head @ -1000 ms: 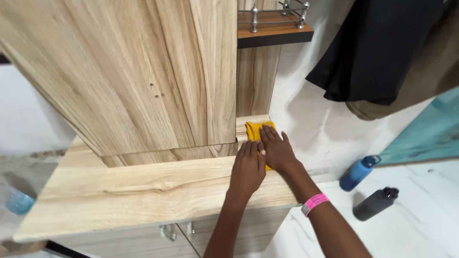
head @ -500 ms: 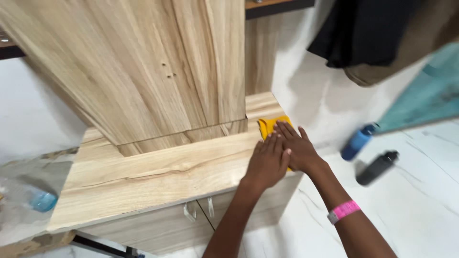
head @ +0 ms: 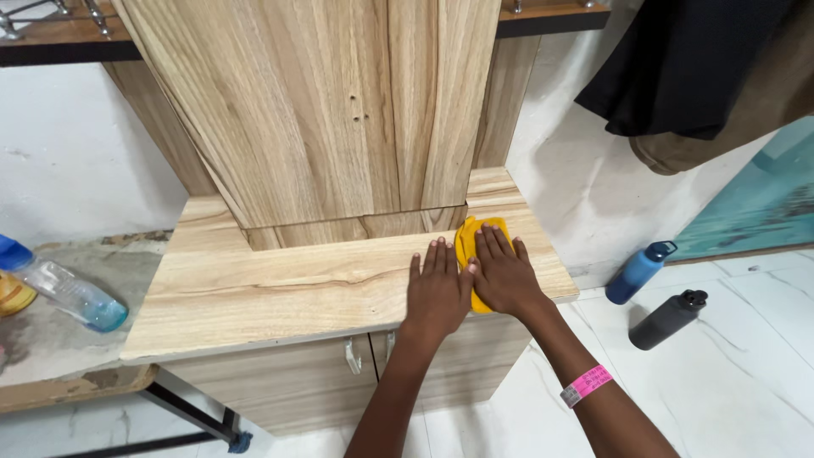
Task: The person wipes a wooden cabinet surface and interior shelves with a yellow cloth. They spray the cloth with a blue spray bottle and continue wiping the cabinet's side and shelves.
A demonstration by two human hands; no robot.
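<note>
A yellow cloth (head: 468,244) lies on the light wooden cabinet top (head: 280,293), near its right end. My right hand (head: 502,276) lies flat on the cloth, fingers spread and pointing away from me, with a pink band on the wrist. My left hand (head: 437,293) rests flat on the bare wood just left of the cloth, its fingers touching the cloth's edge. Most of the cloth is hidden under my right hand.
A tall wooden upper cabinet (head: 339,110) rises behind the top. A blue bottle (head: 638,272) and a dark grey bottle (head: 668,319) are on the white floor at right. A clear plastic bottle (head: 64,288) lies on a stone ledge at left. Dark clothes (head: 687,68) hang on the wall.
The view has shifted, showing more of the left ledge. Both hands and the cloth have slid back from the far corner toward the top's front edge.
</note>
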